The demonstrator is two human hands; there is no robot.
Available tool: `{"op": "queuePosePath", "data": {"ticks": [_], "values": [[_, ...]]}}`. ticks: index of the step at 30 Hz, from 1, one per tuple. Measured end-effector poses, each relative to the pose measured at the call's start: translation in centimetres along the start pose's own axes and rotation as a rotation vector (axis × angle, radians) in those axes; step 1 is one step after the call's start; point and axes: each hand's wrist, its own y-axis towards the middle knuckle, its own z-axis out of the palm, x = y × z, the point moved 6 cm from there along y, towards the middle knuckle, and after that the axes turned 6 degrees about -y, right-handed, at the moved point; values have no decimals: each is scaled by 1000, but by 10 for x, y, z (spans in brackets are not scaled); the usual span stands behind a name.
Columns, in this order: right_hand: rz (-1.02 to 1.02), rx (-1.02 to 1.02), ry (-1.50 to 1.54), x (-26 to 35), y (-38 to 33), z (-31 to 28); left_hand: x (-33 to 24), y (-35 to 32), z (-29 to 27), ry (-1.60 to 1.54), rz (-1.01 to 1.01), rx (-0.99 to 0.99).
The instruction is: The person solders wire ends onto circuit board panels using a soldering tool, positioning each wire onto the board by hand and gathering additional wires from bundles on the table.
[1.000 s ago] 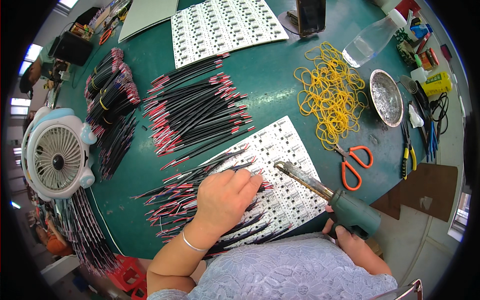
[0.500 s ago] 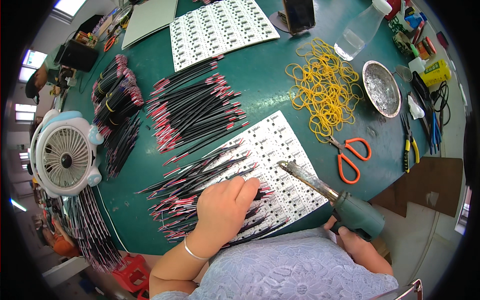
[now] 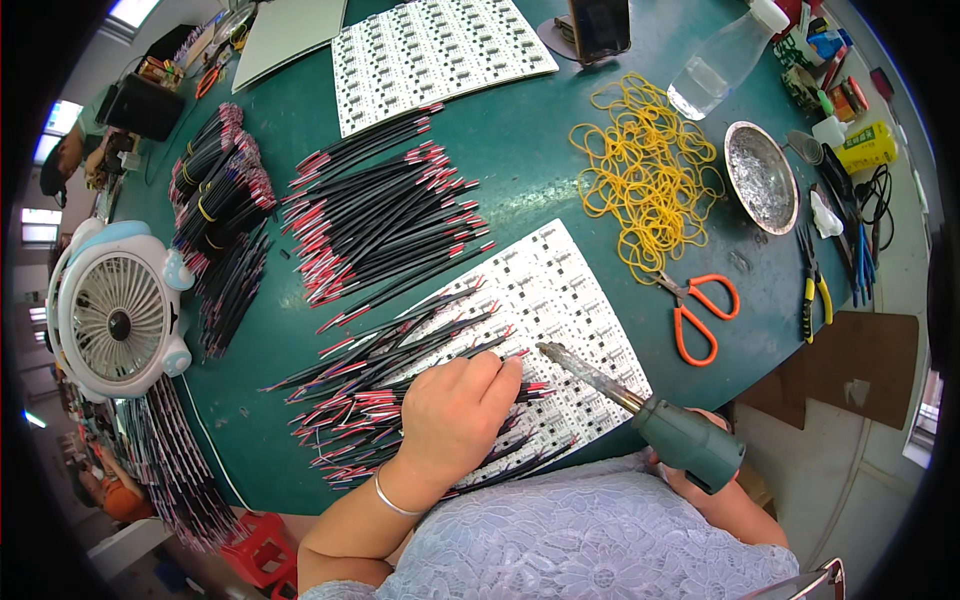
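My right hand (image 3: 697, 498) is closed round a green tool that looks like a heat gun (image 3: 690, 442); the gun hides most of its fingers. The long, stained metal nozzle points left over a white circuit board panel (image 3: 565, 285). My left hand (image 3: 455, 410) is closed in a pinch beside the nozzle tip, with a red-ended black wire (image 3: 515, 354) at its thumb and fingertips. Beneath this hand, a loose spread of black, red-tipped wires (image 3: 370, 370) covers the panel's left part and runs onto the green table.
Behind lie a pile of wires (image 3: 390, 225) and a stack of panels (image 3: 440, 55). Bundled wires (image 3: 225, 185) and a fan (image 3: 118, 325) stand left. To the right are yellow rubber bands (image 3: 650, 170), orange-handled scissors (image 3: 690, 315), a metal bowl (image 3: 762, 178), pliers (image 3: 814, 290) and a bottle (image 3: 725, 60).
The heat gun has moved left, bringing its nozzle tip close to my left fingertips. My left hand has shifted slightly right and still pinches.
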Motion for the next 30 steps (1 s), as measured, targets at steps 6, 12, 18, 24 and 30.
{"op": "queuePosePath", "data": {"ticks": [6, 12, 18, 24, 30], "values": [[64, 19, 100, -3, 4, 3, 2, 0, 1, -4, -16, 15], [68, 36, 79, 1, 4, 1, 3, 1, 0, -48, -37, 0], [-73, 86, -187, 8, 5, 1, 3, 1, 1, -36, -47, -7], [-65, -14, -176, 9, -1, 3, 3, 2, 0, -32, -45, -18], [131, 20, 87, -4, -6, 2, 1, 3, -1, -31, -22, -47]]}}
